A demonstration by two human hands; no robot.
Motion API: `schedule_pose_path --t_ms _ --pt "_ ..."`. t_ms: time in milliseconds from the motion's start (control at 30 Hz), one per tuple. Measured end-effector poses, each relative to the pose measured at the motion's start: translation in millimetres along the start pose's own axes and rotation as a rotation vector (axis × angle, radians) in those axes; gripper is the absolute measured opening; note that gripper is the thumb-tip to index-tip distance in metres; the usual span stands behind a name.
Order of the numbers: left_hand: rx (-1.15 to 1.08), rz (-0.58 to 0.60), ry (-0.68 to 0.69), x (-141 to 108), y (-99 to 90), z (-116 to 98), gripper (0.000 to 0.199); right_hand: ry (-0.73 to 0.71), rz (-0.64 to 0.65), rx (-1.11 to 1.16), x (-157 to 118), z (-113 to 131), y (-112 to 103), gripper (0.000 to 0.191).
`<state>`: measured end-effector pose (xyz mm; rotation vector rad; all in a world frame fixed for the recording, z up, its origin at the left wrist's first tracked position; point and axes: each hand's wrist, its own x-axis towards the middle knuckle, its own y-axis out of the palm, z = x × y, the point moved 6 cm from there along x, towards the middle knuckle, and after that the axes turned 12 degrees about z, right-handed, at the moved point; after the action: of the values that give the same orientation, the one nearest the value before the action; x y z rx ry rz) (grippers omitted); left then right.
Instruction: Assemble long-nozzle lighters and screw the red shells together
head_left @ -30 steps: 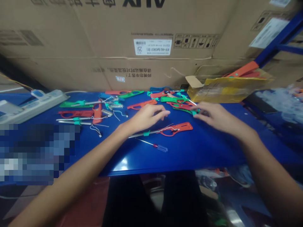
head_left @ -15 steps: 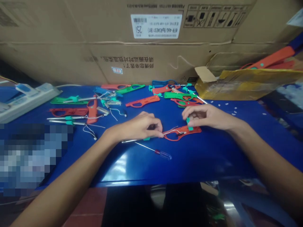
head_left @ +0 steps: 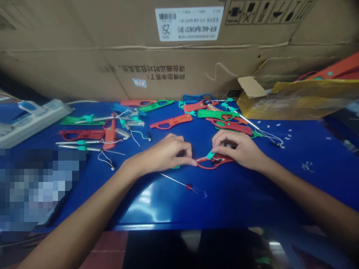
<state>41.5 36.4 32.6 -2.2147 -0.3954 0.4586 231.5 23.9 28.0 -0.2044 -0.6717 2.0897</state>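
Observation:
A red lighter casing half [head_left: 207, 167] with an oval finger hole lies on the blue table between my hands. White wire and a small black part rest across it. My left hand [head_left: 175, 151] is closed at its left end, thumb and finger pinching it there. Under that hand a bit of green plastic [head_left: 176, 167] peeks out; the rest is hidden. Just above the finger hole, my right hand [head_left: 238, 147] pinches a small green plastic piece [head_left: 210, 154] and covers the casing's right end. In front of the casing lies a screwdriver [head_left: 189, 186] with a clear and red handle.
Red, green and blue lighter casings [head_left: 171, 121], metal tubes [head_left: 80, 142] and wired parts lie along the back and left of the table. A white power strip [head_left: 36, 121] is at left, a taped carton [head_left: 294, 101] at back right. A large cardboard box [head_left: 98, 74] walls the back.
My right hand has moved left with the green piece, from the casing's right end to above the finger hole. My left hand stays at the casing's left end. The view has shifted slightly.

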Motion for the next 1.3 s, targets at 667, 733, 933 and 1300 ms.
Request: schedule_pose_path --t_ms 667,733,933,1300 --pt "0.377 -0.197 -0.051 -5 -12.2 -2 0.021 -0.016 -0.093 -0.553 4 2 3 0.022" --pt "0.362 -0.206 -0.042 -5 -11.9 -1 0.020 -0.004 -0.091 -0.569 4 2 3 0.023" --pt "0.133 -0.243 0.027 -2 -7.8 6 0.020 -0.022 -0.015 -0.647 1 7 6 0.025" --pt "0.121 -0.328 0.082 1 -3.4 5 0.023 -0.047 0.023 -0.602 -2 4 8 0.018"
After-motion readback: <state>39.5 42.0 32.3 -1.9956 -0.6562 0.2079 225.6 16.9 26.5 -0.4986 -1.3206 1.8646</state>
